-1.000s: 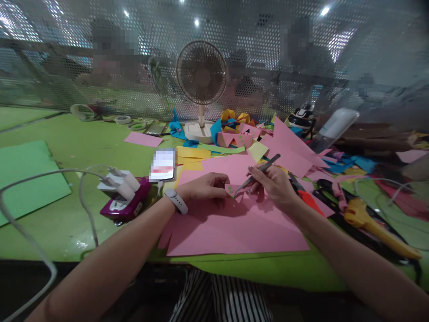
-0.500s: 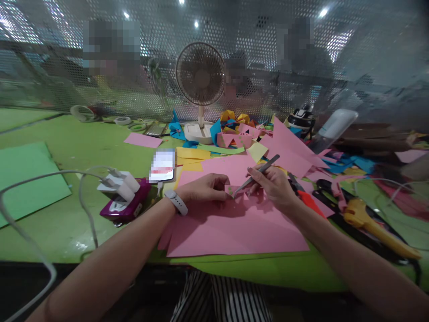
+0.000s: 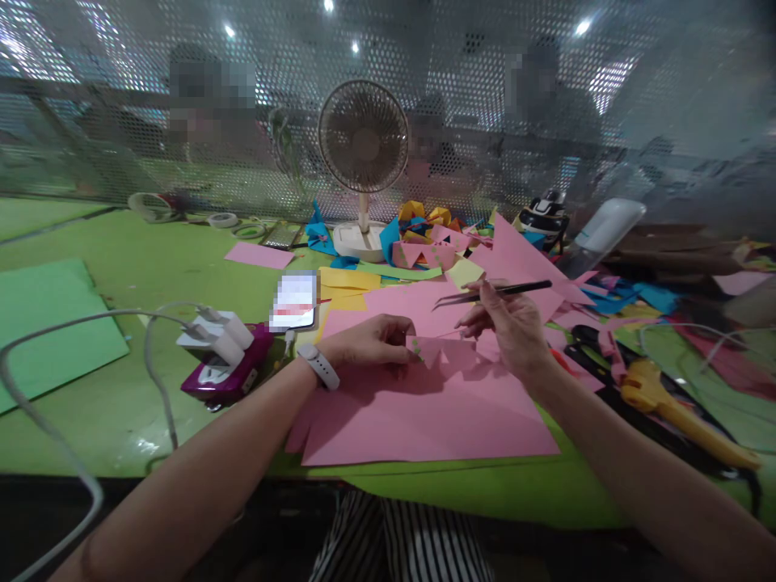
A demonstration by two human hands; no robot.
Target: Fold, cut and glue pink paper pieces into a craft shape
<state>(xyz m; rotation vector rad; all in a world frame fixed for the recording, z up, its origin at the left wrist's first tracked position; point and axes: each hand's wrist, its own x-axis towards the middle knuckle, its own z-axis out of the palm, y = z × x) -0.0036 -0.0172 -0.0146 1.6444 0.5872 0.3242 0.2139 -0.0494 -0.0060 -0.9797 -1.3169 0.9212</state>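
My left hand [image 3: 388, 341] pinches the left end of a small cut strip of pink paper [image 3: 449, 352] with green dots near the thumb. In my right hand [image 3: 509, 327] is a pair of dark tweezers [image 3: 466, 299], held nearly level, tips pointing left and apart from the strip. The right fingertips hover close above the strip; whether they touch it I cannot tell. Beneath both hands lie large pink sheets [image 3: 418, 428]. A zigzag pink paper piece with green dots [image 3: 424, 255] sits farther back, by the fan.
A white fan [image 3: 364, 145] stands at the back among folded coloured paper. Left are a phone [image 3: 295, 299], a purple power strip [image 3: 227, 372] with white chargers, looping cables, and a green sheet [image 3: 54, 323]. At right lie a yellow glue gun [image 3: 679, 412] and black-handled scissors [image 3: 585, 343].
My right hand has lifted the tweezer tips off the strip and turned them from slanting down to nearly level. The left hand has stayed in place, still pinching the paper.
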